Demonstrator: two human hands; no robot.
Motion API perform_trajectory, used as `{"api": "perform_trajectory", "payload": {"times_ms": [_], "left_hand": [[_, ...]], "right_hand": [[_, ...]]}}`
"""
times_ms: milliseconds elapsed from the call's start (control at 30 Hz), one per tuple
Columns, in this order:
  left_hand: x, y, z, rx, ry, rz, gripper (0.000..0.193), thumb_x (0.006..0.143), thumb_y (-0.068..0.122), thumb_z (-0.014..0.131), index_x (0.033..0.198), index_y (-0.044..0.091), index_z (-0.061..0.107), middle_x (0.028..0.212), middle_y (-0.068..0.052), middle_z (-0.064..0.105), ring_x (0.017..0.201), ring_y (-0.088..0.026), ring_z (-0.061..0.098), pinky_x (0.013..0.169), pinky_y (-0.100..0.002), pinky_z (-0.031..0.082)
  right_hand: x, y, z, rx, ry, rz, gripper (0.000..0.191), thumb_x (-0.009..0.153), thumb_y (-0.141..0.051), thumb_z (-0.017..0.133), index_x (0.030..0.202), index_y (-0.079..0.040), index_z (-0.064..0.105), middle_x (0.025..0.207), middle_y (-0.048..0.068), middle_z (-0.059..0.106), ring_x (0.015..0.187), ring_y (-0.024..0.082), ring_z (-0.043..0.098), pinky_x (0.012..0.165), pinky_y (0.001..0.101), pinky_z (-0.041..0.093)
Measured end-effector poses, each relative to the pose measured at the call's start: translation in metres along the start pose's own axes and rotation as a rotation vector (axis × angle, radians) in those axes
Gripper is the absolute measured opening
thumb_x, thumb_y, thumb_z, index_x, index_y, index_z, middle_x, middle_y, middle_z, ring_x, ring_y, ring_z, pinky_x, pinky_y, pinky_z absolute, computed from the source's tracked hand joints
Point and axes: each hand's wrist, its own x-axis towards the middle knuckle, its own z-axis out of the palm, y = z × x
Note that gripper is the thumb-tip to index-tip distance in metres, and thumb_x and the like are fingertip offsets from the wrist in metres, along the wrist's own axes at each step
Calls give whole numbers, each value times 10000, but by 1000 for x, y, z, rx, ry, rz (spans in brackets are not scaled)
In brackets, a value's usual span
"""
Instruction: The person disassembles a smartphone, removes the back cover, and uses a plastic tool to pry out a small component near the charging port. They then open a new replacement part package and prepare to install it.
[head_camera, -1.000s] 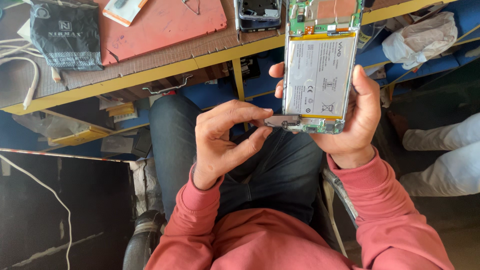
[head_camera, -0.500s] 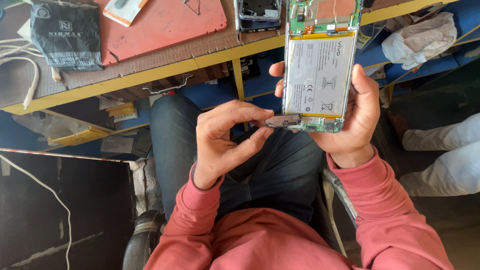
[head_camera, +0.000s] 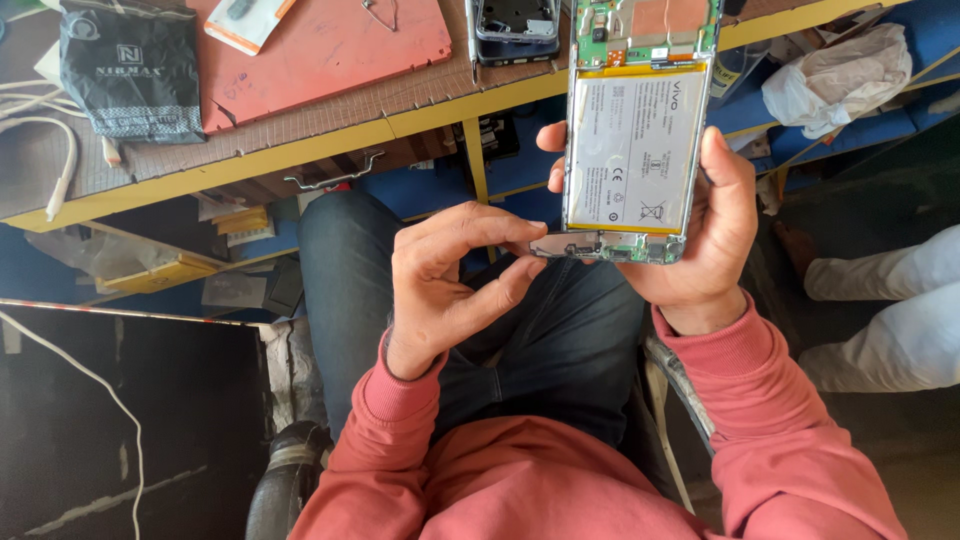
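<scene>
Gripping an opened phone (head_camera: 634, 140), right hand (head_camera: 706, 240); left hand (head_camera: 450, 275) pinches its bottom edge.

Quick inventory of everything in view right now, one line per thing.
opened phone: one, white battery and green board exposed, held in right hand
small metal cover: one, grey, at phone's lower edge, pinched by left fingers
workbench: one, yellow-edged, top
red mat: one, on bench
black pouch: one, bench left
second phone frame: one, dark, bench top
white cable: one, far left
crumpled plastic bag: one, whitish, upper right
left hand: centre
right hand: under phone
</scene>
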Motion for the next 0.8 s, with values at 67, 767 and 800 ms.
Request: {"api": "perform_trajectory", "payload": {"times_ms": [67,767,800], "left_hand": [[0,0,0,1,-2,4,271,871,-38,819,1124,4,731,1042,-90,750,883,-145,737,810,-232,591],[7,1,5,327,26,290,324,826,-81,807,1103,77,753,1143,-83,705,938,-180,739,780,-271,620],[7,0,5,337,27,306,326,825,-77,814,1104,80,752,1146,-78,708,941,-182,739,774,-271,616]], "right_hand": [[0,0,0,-5,-2,-4,708,1148,-536,404,1550,45,463,1383,327,597,1104,329,686,965,423,597],[1,-5,6,17,4,47,720,1129,-528,419,1577,36,409,1464,337,534,1151,334,654,978,437,581],[2,-5,6,22,-2,50,714,1131,-522,420,1578,35,408,1469,337,532,1153,336,652,975,437,579]]}}
